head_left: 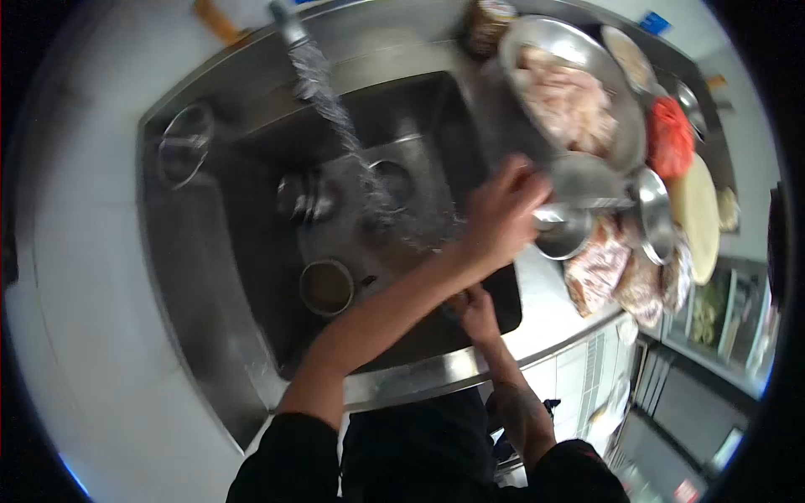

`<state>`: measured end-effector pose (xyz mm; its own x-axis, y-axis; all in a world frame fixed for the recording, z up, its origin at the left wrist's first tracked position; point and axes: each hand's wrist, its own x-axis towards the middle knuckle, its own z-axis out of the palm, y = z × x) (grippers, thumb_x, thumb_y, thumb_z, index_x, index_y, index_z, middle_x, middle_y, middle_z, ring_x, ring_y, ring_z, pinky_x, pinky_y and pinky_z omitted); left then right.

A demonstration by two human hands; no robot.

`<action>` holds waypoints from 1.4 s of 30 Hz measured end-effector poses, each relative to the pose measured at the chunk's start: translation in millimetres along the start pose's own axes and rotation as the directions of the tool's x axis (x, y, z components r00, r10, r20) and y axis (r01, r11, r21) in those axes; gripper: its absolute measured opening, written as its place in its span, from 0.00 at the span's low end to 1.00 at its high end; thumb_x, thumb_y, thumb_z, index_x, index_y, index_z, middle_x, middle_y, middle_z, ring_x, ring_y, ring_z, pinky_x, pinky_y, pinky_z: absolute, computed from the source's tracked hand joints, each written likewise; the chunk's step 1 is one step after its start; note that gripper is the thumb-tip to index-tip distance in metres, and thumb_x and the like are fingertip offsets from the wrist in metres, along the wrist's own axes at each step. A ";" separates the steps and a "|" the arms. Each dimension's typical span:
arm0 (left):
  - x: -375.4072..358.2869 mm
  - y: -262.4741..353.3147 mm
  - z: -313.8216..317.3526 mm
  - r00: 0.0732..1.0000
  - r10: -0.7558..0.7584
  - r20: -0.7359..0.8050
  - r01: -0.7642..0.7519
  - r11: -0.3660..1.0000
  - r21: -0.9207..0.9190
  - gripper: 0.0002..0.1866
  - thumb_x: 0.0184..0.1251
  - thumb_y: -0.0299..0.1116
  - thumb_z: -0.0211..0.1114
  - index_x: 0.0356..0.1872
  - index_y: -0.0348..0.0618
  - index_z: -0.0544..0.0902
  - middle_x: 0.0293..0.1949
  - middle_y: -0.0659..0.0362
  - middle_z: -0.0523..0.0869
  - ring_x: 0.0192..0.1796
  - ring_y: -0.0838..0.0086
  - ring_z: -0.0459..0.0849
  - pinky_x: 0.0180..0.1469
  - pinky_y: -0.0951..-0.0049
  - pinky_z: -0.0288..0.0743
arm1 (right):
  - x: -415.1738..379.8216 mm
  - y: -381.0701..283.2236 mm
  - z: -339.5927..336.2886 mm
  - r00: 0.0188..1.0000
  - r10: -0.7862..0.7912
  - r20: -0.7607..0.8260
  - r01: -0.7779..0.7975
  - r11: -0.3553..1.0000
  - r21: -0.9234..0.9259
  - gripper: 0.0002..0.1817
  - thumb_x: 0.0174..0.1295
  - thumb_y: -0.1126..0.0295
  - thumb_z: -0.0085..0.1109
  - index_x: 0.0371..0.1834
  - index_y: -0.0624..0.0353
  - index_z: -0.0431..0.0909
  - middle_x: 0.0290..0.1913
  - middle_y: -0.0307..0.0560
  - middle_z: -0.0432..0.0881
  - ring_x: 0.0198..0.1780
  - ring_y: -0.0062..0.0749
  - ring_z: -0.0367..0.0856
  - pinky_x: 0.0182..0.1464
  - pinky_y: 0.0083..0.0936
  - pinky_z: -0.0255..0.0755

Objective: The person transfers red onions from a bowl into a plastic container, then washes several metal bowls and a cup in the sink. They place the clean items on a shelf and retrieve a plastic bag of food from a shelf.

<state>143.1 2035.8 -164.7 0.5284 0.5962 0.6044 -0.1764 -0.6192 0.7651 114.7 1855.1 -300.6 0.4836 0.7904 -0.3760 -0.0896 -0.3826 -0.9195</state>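
My left hand [503,214] reaches across the sink's right side, smeared by motion. Its curled fingers meet the left edge of a shiny metal bowl [584,180] and appear to grip it. Below that bowl is another metal bowl [563,235] on the counter. Lower down, over the sink's front right corner, my right hand [476,317] is closed. What its fingers hold is mostly hidden; a small greenish edge shows. Water [340,117] streams from the tap [288,23] into the dark sink [243,243].
A round container [326,287] and glass-like vessels [303,197] sit in the sink. A large bowl of raw meat [574,101], a red bag [671,138], wrapped meat packs [599,264] and another metal bowl [656,214] crowd the right counter. A clear round vessel [186,147] stands at left.
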 end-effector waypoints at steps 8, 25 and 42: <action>-67.1 -55.2 28.1 0.836 -0.502 0.220 0.537 0.672 -0.510 0.11 0.68 0.35 0.64 0.43 0.41 0.75 0.32 0.59 0.81 0.26 0.80 0.81 0.25 0.79 0.79 | 6.5 -9.9 -18.7 0.998 0.048 -0.028 -0.050 0.996 -0.077 0.18 0.55 0.79 0.53 0.50 0.63 0.78 0.46 0.52 0.80 0.49 0.36 0.78 0.54 0.28 0.68; -203.9 -371.4 -80.7 0.883 -0.414 -0.220 0.427 0.519 0.741 0.20 0.61 0.31 0.61 0.51 0.28 0.74 0.56 0.34 0.72 0.55 0.40 0.73 0.58 0.53 0.66 | 28.4 -84.8 -11.2 0.994 -0.033 0.103 0.040 0.997 -0.061 0.20 0.56 0.81 0.55 0.54 0.60 0.76 0.51 0.47 0.79 0.56 0.32 0.75 0.60 0.27 0.67; -123.8 -262.4 -126.2 0.782 -0.600 0.169 0.487 0.757 0.435 0.10 0.48 0.21 0.63 0.35 0.36 0.80 0.44 0.50 0.82 0.47 0.49 0.81 0.45 0.51 0.75 | 19.2 -78.6 -21.3 0.990 0.140 0.021 -0.141 0.987 0.082 0.21 0.57 0.81 0.52 0.56 0.62 0.74 0.50 0.47 0.79 0.53 0.31 0.76 0.58 0.25 0.68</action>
<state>19.1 2188.9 -412.2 0.6591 0.7517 -0.0235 0.4850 -0.4009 0.7772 149.6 1890.1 -233.1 0.4478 0.7389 -0.5035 -0.2280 -0.4502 -0.8633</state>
